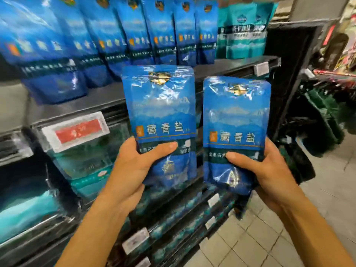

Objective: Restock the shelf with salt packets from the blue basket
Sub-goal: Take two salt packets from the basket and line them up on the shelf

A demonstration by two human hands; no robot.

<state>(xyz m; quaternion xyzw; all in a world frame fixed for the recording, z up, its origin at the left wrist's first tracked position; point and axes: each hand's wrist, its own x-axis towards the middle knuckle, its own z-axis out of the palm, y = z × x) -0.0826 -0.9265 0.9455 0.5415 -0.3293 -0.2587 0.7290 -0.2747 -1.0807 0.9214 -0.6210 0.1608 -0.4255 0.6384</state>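
Observation:
I hold two blue salt packets upright in front of the shelving. My left hand [133, 170] grips the lower part of the left packet [161, 112], thumb across its front. My right hand [265, 170] grips the bottom of the right packet [237, 120] the same way. Behind them the dark shelf [107, 99] carries a row of several matching blue salt packets [134, 31], standing side by side. The blue basket is out of view.
Teal packets [242, 29] stand at the shelf's right end. A red-and-white price tag [77, 130] hangs on the shelf edge at left. Lower shelves hold teal and green packets [86, 170]. Grey tiled floor [289, 237] lies at lower right, with another rack [327, 93] beyond.

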